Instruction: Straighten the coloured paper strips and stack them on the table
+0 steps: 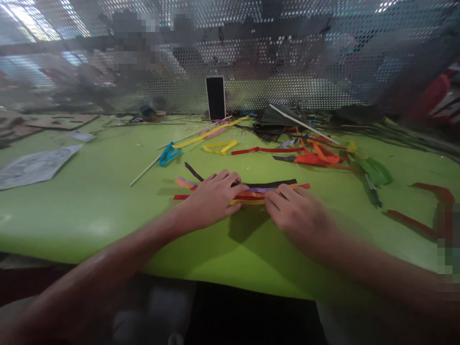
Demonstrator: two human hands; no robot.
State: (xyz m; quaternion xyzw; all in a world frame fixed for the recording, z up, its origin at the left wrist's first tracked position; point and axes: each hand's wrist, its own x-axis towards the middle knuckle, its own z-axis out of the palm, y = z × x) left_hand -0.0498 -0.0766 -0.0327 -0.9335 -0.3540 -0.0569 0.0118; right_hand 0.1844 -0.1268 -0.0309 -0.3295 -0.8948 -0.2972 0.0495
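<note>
A row of coloured strips lies side by side across the green table in front of me: a black strip (269,184), a purple strip (258,190), an orange one, a red strip (181,197) and a yellow strip (256,202). My left hand (213,199) is closed over their left part, fingers bent on top and thumb toward the near edge. Around the right part my right hand (296,211) is curled, its fingertips on the strips. The stretches under both hands are hidden. At the left the ends fan apart, with the black one angled upward.
Behind stands a phone-like dark panel (215,98) against the perforated metal screen (172,86). Loose strips lie beyond my hands: a blue loop (168,154), a yellow loop (220,147) and a red-orange pile (319,155). A pen (373,191) is at right, printed paper (36,165) at left.
</note>
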